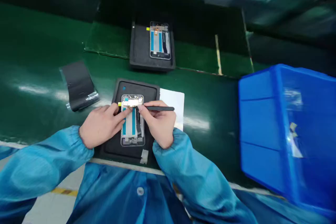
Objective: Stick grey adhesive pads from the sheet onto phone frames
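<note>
An opened phone lies upright in a black foam tray near the table's front edge. Its circuit board shows at the top, with blue strips below. My left hand rests over the phone's left edge, fingers spread, a fingertip touching just under the board. Between the thumb and fingers of my right hand is a black pen-like tool, its tip at the lower right of the board. A yellow tab sticks out at the phone's upper left.
Behind, a second black tray holds another opened phone. Black film lies at the left. White paper sits beside the front tray. A large blue bin stands at the right.
</note>
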A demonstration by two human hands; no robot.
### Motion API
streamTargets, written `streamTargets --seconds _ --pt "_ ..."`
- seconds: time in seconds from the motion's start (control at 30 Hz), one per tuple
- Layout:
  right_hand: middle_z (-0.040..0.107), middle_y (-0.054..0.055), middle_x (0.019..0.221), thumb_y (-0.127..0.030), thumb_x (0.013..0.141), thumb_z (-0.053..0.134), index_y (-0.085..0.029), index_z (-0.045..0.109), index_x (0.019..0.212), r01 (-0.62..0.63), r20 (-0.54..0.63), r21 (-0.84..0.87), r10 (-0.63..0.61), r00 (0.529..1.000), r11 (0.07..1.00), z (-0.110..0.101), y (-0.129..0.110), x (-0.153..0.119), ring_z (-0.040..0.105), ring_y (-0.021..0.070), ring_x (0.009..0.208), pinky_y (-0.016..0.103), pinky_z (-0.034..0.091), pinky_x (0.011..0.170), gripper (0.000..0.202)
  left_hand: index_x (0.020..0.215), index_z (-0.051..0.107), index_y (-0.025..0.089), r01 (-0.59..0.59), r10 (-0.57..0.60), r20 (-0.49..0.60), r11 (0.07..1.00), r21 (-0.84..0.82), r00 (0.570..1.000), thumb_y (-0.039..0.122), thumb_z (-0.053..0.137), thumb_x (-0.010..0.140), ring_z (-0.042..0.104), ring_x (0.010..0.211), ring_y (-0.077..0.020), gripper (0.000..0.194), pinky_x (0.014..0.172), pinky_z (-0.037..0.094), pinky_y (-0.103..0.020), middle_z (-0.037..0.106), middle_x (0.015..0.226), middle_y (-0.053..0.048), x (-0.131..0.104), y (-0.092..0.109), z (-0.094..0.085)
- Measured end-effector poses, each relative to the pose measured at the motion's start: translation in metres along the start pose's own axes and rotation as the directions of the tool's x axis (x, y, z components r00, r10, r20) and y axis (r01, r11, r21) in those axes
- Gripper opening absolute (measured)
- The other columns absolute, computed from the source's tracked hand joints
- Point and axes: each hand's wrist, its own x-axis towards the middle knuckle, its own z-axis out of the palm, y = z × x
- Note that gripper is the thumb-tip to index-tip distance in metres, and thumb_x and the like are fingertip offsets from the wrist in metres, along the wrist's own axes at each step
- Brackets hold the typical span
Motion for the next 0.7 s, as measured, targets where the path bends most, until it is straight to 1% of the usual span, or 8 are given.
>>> streamTargets --seconds 0.1,0.17,0.27,0.37,0.47,0.57,0.63,0.7 --pt "0.074 0.000 0.074 -0.033 0.076 0.083 -0.021 0.071 0.081 -0.001 0.014 -0.005 0.002 1.000 1.000 -0.001 0.001 0.000 0.074 0.0159 0.065 0.026 0.062 0.061 0.019 0.138 0.057 0.031 0.027 -0.026 -0.029 0.999 0.031 0.999 0.036 0.045 0.102 0.060 0.076 -0.0210 0.039 0.067 0.050 -0.036 0.061 0.098 -0.006 -0.007 0.004 0.000" --pt "0.075 0.001 0.075 -0.033 0.076 0.083 -0.021 0.071 0.082 -0.002 0.022 0.003 0.002 1.000 1.000 0.000 0.001 0.000 0.074 0.0166 0.066 0.027 0.063 0.061 0.019 0.139 0.056 0.032 0.027 -0.027 -0.010 0.998 0.062 1.000 0.033 0.046 0.101 0.060 0.077 -0.0215 0.039 0.066 0.048 -0.036 0.061 0.099 -0.007 -0.009 0.006 -0.002" --pt "0.075 0.001 0.075 -0.032 0.075 0.083 -0.021 0.070 0.082 0.001 0.027 0.022 -0.001 1.000 1.000 0.000 0.001 0.000 0.075 0.0170 0.067 0.028 0.064 0.062 0.018 0.142 0.053 0.035 0.005 -0.008 0.037 0.996 0.092 0.999 0.026 0.050 0.099 0.059 0.074 -0.0217 0.044 0.063 0.046 -0.036 0.062 0.101 -0.007 -0.008 0.007 -0.005" --pt "0.075 0.001 0.076 -0.032 0.075 0.083 -0.021 0.070 0.083 0.001 0.034 0.026 -0.002 0.999 1.000 0.000 0.002 0.000 0.075 0.0171 0.067 0.028 0.064 0.063 0.018 0.140 0.054 0.039 -0.027 0.026 0.015 0.997 0.066 1.000 0.025 0.051 0.098 0.059 0.073 -0.0207 0.044 0.063 0.046 -0.035 0.062 0.103 -0.007 -0.009 0.003 -0.004" --pt "0.075 0.001 0.076 -0.034 0.076 0.082 -0.021 0.071 0.083 0.002 0.035 0.006 -0.002 0.999 1.000 -0.001 0.004 0.000 0.075 0.0176 0.066 0.029 0.064 0.062 0.020 0.132 0.062 0.034 -0.008 0.009 -0.082 1.000 0.004 0.997 0.034 0.051 0.100 0.061 0.078 -0.0198 0.034 0.068 0.049 -0.034 0.064 0.105 -0.006 -0.013 0.001 0.001" --pt "0.075 0.002 0.078 -0.036 0.077 0.082 -0.020 0.071 0.083 0.010 0.038 -0.002 -0.010 0.999 1.000 0.000 0.004 0.000 0.075 0.0178 0.067 0.029 0.064 0.063 0.020 0.132 0.063 0.026 0.043 -0.044 -0.127 0.999 -0.011 0.991 0.039 0.049 0.100 0.063 0.081 -0.0201 0.037 0.069 0.050 -0.034 0.066 0.103 -0.008 -0.017 0.003 0.006" --pt "0.075 0.002 0.078 -0.035 0.077 0.081 -0.020 0.071 0.083 0.014 0.038 0.000 -0.014 0.999 1.000 0.000 0.004 0.001 0.075 0.0176 0.066 0.028 0.064 0.062 0.020 0.133 0.063 0.026 0.045 -0.044 -0.121 0.999 0.006 0.992 0.039 0.049 0.101 0.063 0.078 -0.0200 0.038 0.068 0.049 -0.034 0.066 0.101 -0.008 -0.017 0.004 0.007" --pt "0.075 0.002 0.077 -0.035 0.077 0.081 -0.020 0.071 0.082 0.020 0.038 -0.002 -0.020 0.999 1.000 0.000 0.003 0.001 0.075 0.0176 0.066 0.028 0.063 0.061 0.019 0.131 0.064 0.030 0.024 -0.023 -0.123 1.000 0.011 0.992 0.040 0.049 0.100 0.062 0.076 -0.0194 0.036 0.068 0.049 -0.033 0.066 0.102 -0.008 -0.016 0.004 0.007"
